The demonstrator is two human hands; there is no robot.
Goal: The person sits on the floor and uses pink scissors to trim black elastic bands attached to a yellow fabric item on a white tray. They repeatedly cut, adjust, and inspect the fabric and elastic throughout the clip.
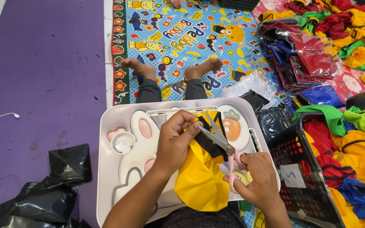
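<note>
Across our lap sat the white plastic surface [106, 169] with a rabbit design; on it lay yellow fabric [199, 177] with a black strap [208, 141], gripped by our left hand [176, 139]; our right hand [256, 177] clasped pink-handled scissors [222, 141], blades parted at the strap.

The scissors [227, 152] have pink handles and grey metal blades. The cloth piece [199, 179] beneath them is bright yellow with a black strap [208, 141] across it. The lap tray [106, 169] is white, printed with a pale rabbit shape with pink ears, a pink heart and an orange carrot with a green top. The play mat [182, 42] is blue, patterned with yellow bears, bananas, strawberries and multicoloured letters, and edged in green and red. The floor mat [43, 63] is plain purple. The plastic bags [43, 198] are glossy black. The basket [305, 185] is black, filled with red, yellow, green and blue cloth.
</note>
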